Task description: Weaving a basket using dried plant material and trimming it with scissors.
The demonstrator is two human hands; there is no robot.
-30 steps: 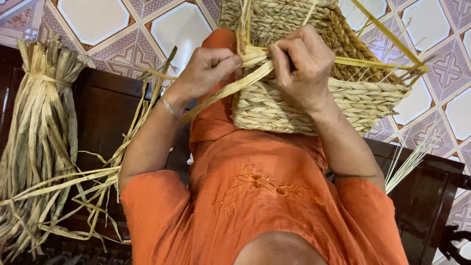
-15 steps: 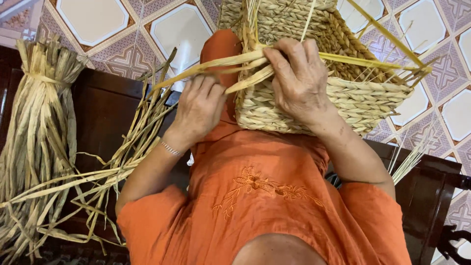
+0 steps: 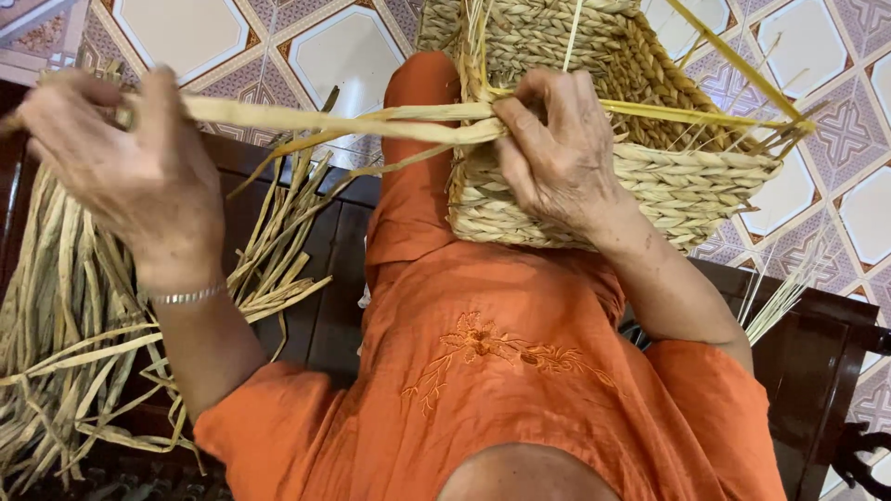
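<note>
While stretched taut, reed strand (image 3: 353, 121) spans both hands: left hand (image 3: 125, 176), right hand (image 3: 557, 153).

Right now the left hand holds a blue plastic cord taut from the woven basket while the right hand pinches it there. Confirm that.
Wrong: it is a pale dried straw strand, not a blue plastic cord. The head view shows the left hand holding it taut from the woven basket while the right hand pinches it there.

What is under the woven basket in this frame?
The basket rests on the person's orange-clothed leg, with patterned floor tiles beyond. The right hand presses its front, pinching a strand pulled by the left hand. Its underside is hidden.
</note>
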